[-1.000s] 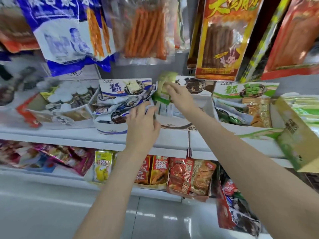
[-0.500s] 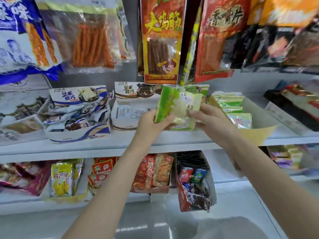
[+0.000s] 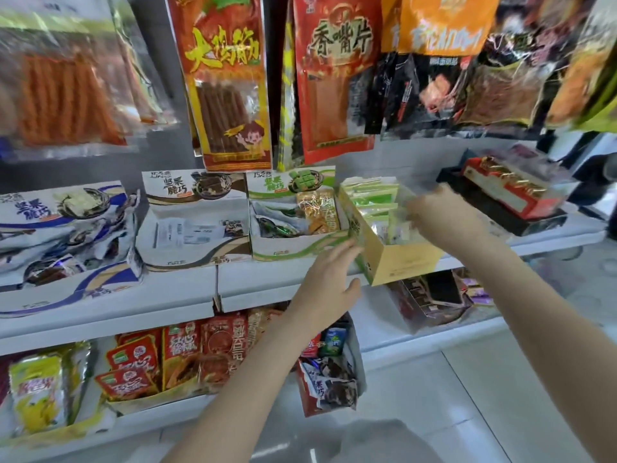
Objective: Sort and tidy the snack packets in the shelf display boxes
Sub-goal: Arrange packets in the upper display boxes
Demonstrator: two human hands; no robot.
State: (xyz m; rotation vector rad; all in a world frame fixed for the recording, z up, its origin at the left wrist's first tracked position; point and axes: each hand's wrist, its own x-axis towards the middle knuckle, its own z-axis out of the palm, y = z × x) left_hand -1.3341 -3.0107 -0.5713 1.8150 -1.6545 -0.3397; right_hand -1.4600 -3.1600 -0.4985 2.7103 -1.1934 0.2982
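A yellow-green display box (image 3: 405, 262) stands at the shelf's front edge, filled with pale green snack packets (image 3: 370, 195). Over its open top my right hand (image 3: 445, 217) grips one green packet (image 3: 399, 225) at its right edge, low among the others; motion blurs the fingers. My left hand (image 3: 329, 284) is spread below and left of the box, fingertips against its left wall. To the left stand a green-white box (image 3: 290, 250) with mixed packets, a brown-white box (image 3: 197, 252) and a blue-white box (image 3: 71, 289).
Large snack bags (image 3: 230, 81) hang from hooks just above the boxes. A red and black carton (image 3: 510, 195) lies to the right on the same shelf. The lower shelf holds red packets (image 3: 180, 352), yellow packets (image 3: 36, 392) and a tipped box (image 3: 329, 379).
The view swung right. Both hands held the green packet in front of the boxes; now my left hand has let go and my right hand has carried it into the yellow-green box.
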